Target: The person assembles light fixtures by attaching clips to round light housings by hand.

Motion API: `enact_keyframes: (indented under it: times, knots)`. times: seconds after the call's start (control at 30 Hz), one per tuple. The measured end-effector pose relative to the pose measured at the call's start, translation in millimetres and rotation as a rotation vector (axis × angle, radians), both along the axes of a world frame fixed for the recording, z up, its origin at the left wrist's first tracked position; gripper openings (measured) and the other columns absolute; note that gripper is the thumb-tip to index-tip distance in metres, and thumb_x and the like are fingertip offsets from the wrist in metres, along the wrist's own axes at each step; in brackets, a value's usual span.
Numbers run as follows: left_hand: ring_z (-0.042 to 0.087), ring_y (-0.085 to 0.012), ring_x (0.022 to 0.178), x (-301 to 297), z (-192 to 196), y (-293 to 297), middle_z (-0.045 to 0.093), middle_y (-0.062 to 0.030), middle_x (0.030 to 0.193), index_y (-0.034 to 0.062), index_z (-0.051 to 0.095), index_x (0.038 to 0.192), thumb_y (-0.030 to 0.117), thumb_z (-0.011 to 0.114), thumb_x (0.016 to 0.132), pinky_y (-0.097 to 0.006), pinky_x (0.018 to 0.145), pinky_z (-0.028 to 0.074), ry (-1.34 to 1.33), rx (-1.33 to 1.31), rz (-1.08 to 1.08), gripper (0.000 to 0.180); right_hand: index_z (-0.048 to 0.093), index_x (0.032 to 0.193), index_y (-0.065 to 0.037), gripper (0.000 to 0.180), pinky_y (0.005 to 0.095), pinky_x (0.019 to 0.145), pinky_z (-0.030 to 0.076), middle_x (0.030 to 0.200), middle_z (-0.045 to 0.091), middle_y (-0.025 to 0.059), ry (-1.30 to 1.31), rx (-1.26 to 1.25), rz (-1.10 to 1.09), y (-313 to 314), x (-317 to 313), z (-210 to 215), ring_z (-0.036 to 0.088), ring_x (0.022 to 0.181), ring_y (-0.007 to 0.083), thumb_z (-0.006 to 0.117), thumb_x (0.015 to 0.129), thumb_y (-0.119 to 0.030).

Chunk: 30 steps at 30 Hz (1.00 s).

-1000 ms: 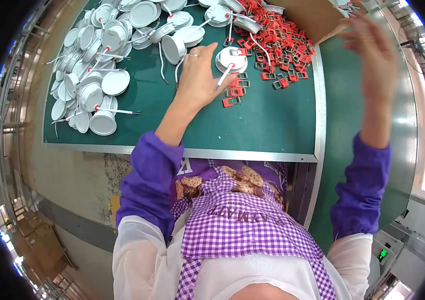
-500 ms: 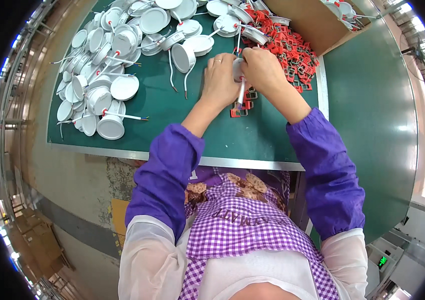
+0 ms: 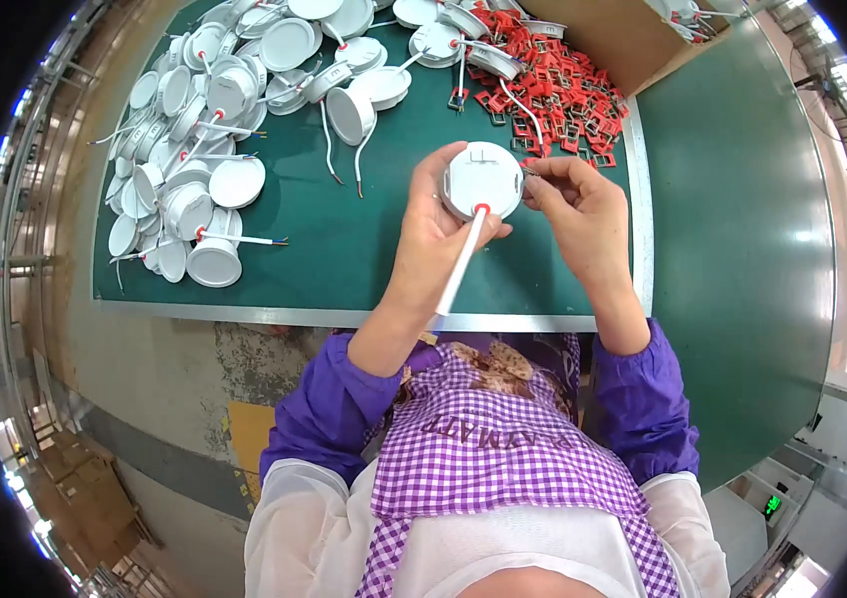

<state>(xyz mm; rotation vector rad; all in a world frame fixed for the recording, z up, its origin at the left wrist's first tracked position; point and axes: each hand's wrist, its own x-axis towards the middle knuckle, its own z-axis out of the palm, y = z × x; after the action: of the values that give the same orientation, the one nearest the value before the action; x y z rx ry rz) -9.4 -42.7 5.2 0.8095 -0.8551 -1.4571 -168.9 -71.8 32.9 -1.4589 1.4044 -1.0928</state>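
My left hand (image 3: 417, 244) is closed around a round white downlight (image 3: 484, 177), its back turned up. A white cable (image 3: 461, 264) leaves the downlight through a red grommet and points toward me. At the downlight's right edge, my right hand (image 3: 591, 214) pinches a small red and metal clip (image 3: 531, 171), mostly hidden by the fingers. Both hands are above the green table (image 3: 343, 244). Beyond them lies a heap of red clips with metal frames (image 3: 578, 110).
Many white downlights with cables (image 3: 236, 182) are piled at the left and far side of the table. A cardboard box (image 3: 633, 50) stands at the far right, with more downlights behind its wall. A metal strip (image 3: 637, 189) separates another green surface (image 3: 732, 249) on the right.
Both hands have come nearer to me, and the downlight now shows its back more fully. My right hand has shifted to its right edge with a clip. The red clips under my hands no longer show.
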Motion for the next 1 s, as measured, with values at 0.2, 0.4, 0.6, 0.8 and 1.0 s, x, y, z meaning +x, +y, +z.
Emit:
enact_keyframes:
  times: [0.2, 0.4, 0.6, 0.8, 1.0]
  knots:
    - [0.057, -0.0266, 0.118, -10, 5, 13, 0.048, -0.0157, 0.134, 0.0081, 0.028, 0.145, 0.000, 0.054, 0.094, -0.044, 0.094, 0.054, 0.354, 0.125, -0.017, 0.059, 0.067, 0.099, 0.004, 0.016, 0.0247, 0.069, 0.053, 0.085, 0.071, 0.0090, -0.107, 0.027, -0.030, 13, -8, -13, 0.069, 0.079, 0.0121, 0.068, 0.086, -0.005]
    - [0.061, -0.0240, 0.110, -19, -1, 13, 0.061, -0.0119, 0.115, 0.0029, 0.047, 0.122, 0.006, 0.062, 0.093, -0.044, 0.089, 0.057, 0.257, 0.215, 0.088, 0.032, 0.067, 0.099, 0.003, 0.013, 0.0246, 0.070, 0.053, 0.089, 0.070, 0.0075, -0.131, -0.068, -0.143, 20, -7, -7, 0.067, 0.078, 0.0117, 0.067, 0.087, -0.003]
    - [0.062, -0.0181, 0.103, -26, -6, 16, 0.062, -0.0096, 0.113, 0.0041, 0.050, 0.115, 0.005, 0.066, 0.091, -0.035, 0.087, 0.053, 0.144, 0.184, 0.204, 0.029, 0.067, 0.098, 0.003, 0.012, 0.0256, 0.065, 0.053, 0.085, 0.069, 0.0088, 0.046, -0.217, -0.121, 35, 2, -5, 0.066, 0.071, 0.0122, 0.067, 0.087, -0.002]
    - [0.062, -0.0162, 0.101, -33, -8, 17, 0.062, -0.0084, 0.111, 0.0043, 0.050, 0.114, 0.002, 0.066, 0.090, -0.032, 0.087, 0.051, 0.172, 0.116, 0.234, 0.028, 0.067, 0.098, 0.004, 0.012, 0.0252, 0.065, 0.054, 0.084, 0.068, 0.0087, -0.081, 0.044, -0.128, 34, 0, -7, 0.068, 0.071, 0.0128, 0.067, 0.087, -0.002]
    - [0.061, -0.0138, 0.101, -33, -10, 18, 0.061, -0.0087, 0.112, 0.0010, 0.050, 0.115, -0.002, 0.067, 0.088, -0.028, 0.091, 0.050, 0.166, 0.068, 0.220, 0.032, 0.067, 0.095, 0.004, 0.009, 0.0248, 0.063, 0.055, 0.082, 0.068, 0.0100, -0.006, -0.121, -0.132, 39, 5, -9, 0.069, 0.071, 0.0137, 0.065, 0.087, 0.000]
